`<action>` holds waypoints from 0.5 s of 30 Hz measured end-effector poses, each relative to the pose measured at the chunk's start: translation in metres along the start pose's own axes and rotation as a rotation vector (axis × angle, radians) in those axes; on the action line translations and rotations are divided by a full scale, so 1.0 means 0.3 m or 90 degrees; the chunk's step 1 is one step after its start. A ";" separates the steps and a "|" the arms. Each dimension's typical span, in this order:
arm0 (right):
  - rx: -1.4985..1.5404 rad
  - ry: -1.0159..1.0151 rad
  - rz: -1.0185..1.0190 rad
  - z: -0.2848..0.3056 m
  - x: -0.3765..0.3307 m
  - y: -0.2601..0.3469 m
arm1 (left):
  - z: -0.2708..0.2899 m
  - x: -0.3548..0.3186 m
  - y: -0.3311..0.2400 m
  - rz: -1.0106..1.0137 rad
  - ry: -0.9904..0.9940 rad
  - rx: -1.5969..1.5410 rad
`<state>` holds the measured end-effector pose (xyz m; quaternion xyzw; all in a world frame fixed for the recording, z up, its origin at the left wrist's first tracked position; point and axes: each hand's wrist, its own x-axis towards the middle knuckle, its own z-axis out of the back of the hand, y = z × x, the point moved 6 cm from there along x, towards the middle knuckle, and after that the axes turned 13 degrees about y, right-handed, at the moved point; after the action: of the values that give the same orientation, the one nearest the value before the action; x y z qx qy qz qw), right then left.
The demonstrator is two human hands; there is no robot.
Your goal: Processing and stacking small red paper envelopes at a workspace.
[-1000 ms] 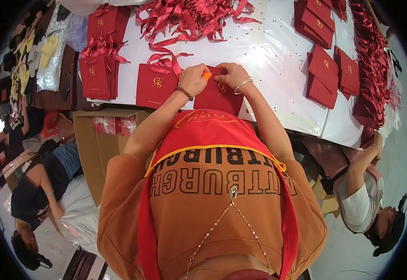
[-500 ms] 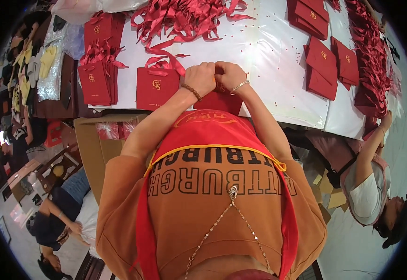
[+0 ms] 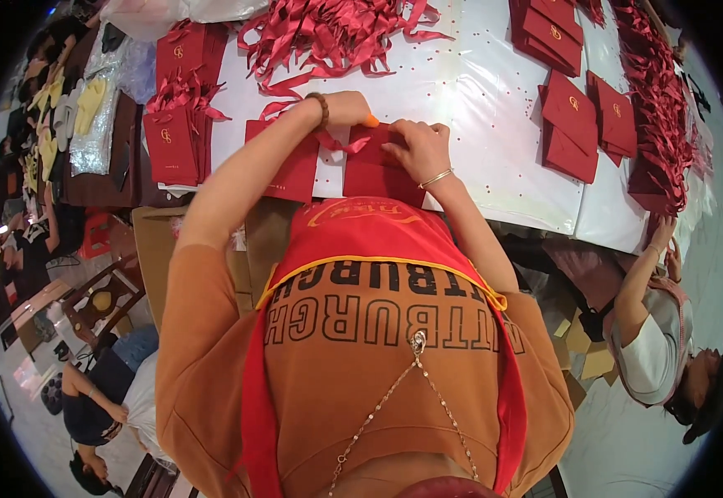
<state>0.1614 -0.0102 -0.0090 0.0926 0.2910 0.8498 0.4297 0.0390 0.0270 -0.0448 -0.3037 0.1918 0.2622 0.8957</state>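
My left hand [image 3: 346, 109], with a brown bead bracelet at its wrist, is closed above the table, and a small orange thing [image 3: 370, 120] shows at its fingertips. Whatever the fingers hold is hidden. Just below it a loop of red ribbon [image 3: 346, 147] hangs between two red paper gift bags. The right-hand bag [image 3: 382, 178] lies in front of me, and my right hand [image 3: 425, 151], wearing a silver bangle, grips its upper edge with bent fingers. Partly under my left forearm lies the other red gift bag [image 3: 295, 173].
A heap of red ribbons [image 3: 320, 37] lies at the back. Stacked red bags [image 3: 177, 149] stand on the left, more bags [image 3: 570, 124] on the right. Below the white table edge is an open cardboard box [image 3: 152, 249]. A co-worker [image 3: 652, 332] works at the right.
My hands were together over the right-hand bag and have parted. The left has moved left and up, the right slightly right and down. A ribbon loop now shows between the bags.
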 end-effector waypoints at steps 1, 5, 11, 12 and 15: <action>-0.008 -0.009 0.021 0.002 -0.005 0.015 | -0.054 0.019 0.084 0.030 0.028 -0.244; -0.057 -0.034 0.049 0.013 -0.025 0.035 | 0.024 -0.013 0.006 0.153 0.184 -0.588; -0.049 -0.013 0.071 0.015 -0.016 0.046 | 0.032 0.052 0.032 0.106 0.023 -0.425; -0.044 -0.015 0.073 0.014 -0.017 0.041 | 0.010 0.069 0.056 0.108 0.021 -0.425; -0.037 -0.016 0.053 0.008 -0.012 0.024 | 0.068 0.029 0.133 0.200 -0.286 -0.500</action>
<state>0.1597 -0.0156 -0.0025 0.1029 0.2564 0.8738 0.4001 0.0264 0.0703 -0.0518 -0.5220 -0.0765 0.5065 0.6820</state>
